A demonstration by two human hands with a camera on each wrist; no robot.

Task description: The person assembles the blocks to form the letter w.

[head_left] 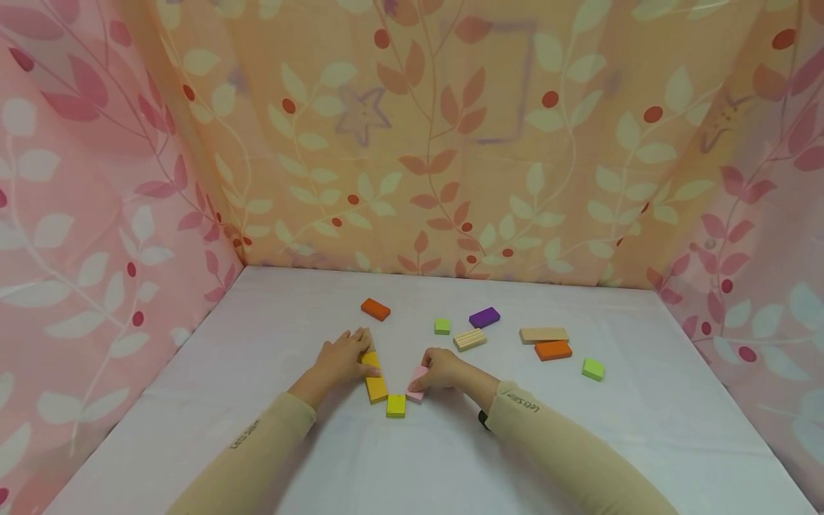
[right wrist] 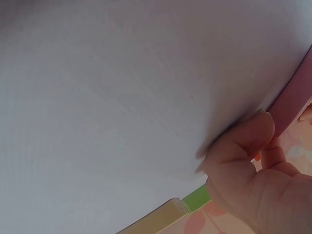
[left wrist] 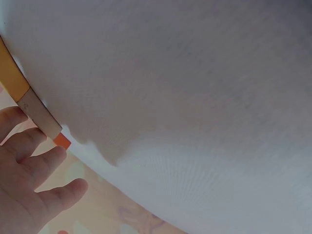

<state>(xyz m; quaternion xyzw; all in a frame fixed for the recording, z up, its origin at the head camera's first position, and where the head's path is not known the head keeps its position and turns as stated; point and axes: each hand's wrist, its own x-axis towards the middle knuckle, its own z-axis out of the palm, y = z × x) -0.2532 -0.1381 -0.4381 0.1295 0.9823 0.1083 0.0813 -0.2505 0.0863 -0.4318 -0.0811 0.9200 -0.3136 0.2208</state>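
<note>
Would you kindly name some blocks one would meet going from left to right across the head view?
Long yellow block, small yellow block, pink block, first green block, ribbed wooden block, plain wooden block, second green block.

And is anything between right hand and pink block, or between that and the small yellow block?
Nothing visible: the right hand grips the pink block, its near end beside the small yellow block.

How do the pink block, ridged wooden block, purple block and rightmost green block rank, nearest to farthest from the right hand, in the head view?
From the right hand:
1. Pink block: pinched, at its left.
2. Ridged wooden block: beyond, slightly right.
3. Purple block: behind the ridged one.
4. Rightmost green block: far right.
</note>
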